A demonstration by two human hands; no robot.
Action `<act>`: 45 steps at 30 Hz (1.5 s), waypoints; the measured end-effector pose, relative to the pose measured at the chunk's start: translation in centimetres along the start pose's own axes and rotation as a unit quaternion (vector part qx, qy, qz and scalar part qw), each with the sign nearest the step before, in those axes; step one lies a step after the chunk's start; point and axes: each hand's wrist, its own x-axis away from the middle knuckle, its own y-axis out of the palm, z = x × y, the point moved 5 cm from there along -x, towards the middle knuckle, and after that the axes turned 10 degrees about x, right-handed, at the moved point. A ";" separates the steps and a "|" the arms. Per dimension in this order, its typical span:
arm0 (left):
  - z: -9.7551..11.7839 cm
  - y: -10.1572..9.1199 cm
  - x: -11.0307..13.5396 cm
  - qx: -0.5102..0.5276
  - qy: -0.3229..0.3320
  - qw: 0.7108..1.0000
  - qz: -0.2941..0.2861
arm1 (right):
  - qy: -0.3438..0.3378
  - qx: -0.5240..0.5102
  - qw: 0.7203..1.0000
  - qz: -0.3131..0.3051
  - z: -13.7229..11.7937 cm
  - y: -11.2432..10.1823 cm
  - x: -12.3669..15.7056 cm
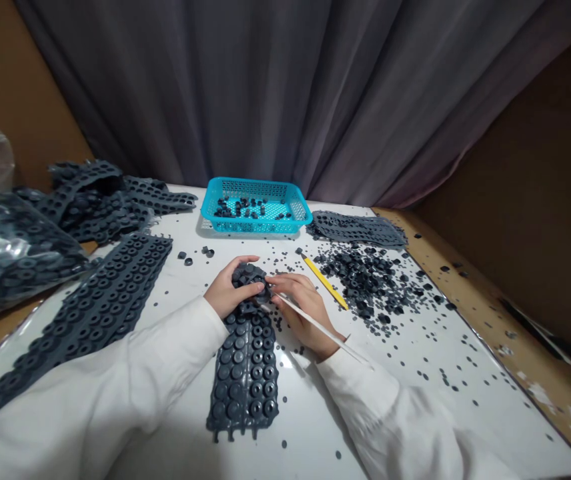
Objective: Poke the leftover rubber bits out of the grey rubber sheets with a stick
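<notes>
A dark grey moulded rubber sheet (245, 373) with rows of round, ring-shaped parts lies in front of me on the white table. Its far end is bent up, and my left hand (228, 290) is closed on it, thumb across the top. Close beside that end, my right hand (303, 313) grips a thin white stick-like tool (325, 328) that slants back over the wrist. The tool's tip is at the raised end of the sheet, partly hidden by my fingers.
A blue basket (257, 227) holds several small black parts. To the right are a yellow pen-like tool (324, 283), a pile of black pieces (370, 280) and flat rubber sheets (358, 228). On the left are a long sheet (100, 300), heaped sheets (100, 200) and a clear bag (10, 247).
</notes>
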 end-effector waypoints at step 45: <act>0.7 0.3 -0.1 0.136 -0.024 0.990 0.033 | 0.215 0.077 0.972 0.055 3.0 -0.2 0.7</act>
